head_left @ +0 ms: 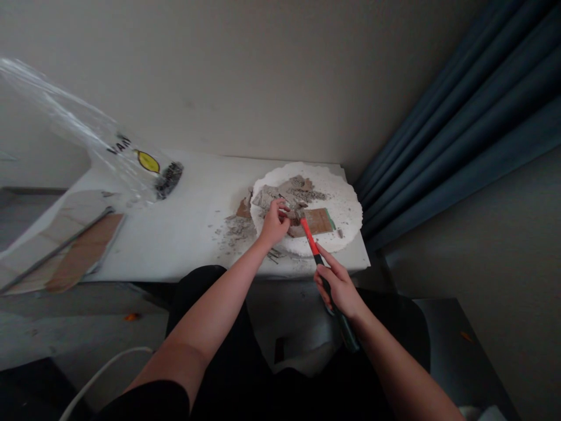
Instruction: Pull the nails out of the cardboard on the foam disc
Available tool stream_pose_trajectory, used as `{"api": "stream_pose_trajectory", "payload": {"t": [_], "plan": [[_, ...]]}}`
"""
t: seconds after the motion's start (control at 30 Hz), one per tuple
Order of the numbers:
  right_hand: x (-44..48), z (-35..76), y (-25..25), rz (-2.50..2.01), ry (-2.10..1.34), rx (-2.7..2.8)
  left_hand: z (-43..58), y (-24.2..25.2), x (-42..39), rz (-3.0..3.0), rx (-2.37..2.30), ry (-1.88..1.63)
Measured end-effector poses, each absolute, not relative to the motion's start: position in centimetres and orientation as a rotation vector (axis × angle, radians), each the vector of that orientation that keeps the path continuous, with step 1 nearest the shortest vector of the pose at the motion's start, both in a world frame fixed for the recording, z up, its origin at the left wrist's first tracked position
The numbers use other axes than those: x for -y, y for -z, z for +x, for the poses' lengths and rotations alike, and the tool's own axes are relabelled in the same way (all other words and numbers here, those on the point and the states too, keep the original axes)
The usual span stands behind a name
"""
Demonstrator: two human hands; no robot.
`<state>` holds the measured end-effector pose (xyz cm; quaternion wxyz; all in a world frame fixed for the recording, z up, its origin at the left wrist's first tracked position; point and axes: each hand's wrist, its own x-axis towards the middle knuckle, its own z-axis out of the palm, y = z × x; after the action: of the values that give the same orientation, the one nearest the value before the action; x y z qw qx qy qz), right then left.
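My right hand (338,285) is closed round the black grip of a hammer (312,240) with an orange-red handle. Its head rests among broken grey and brown tile pieces (284,196) heaped on a round white paper doily (346,202). My left hand (274,222) sits on the pile's near edge, fingers curled and pinching a small grey fragment beside the hammer head. A flatter brown piece (319,221) with a green edge lies just right of the hammer head.
The doily lies at the right end of a low white table (184,228), with crumbs and dust scattered beside it. A clear plastic bag (109,146) stands at the left, flat brown boards (74,245) further left. Blue curtains (460,117) hang at right.
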<state>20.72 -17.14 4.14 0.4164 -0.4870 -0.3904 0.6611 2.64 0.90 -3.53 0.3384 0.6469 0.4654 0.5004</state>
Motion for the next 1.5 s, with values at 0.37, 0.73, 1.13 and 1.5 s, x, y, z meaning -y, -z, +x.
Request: {"api": "stream_pose_trajectory", "payload": {"t": [0.37, 0.73, 1.13, 1.5], "plan": [[17.2, 21.4, -4.3, -1.126, -1.614, 0.958, -2.6, 2.3, -1.3, 1.591, -1.735, -1.345], [15.0, 24.5, -5.3, -1.204, -1.477, 0.732, -8.8, 3.7, 2.1, 1.948, -1.792, 0.345], [14.7, 24.3, -4.9, -1.242, -1.477, 0.761, -8.4, 3.2, 2.8, 2.024, -1.988, 0.043], [14.7, 24.1, -4.3, -1.292, -1.443, 0.843, 0.8, 1.4, 0.3, 1.833, -1.386, -1.122]]}}
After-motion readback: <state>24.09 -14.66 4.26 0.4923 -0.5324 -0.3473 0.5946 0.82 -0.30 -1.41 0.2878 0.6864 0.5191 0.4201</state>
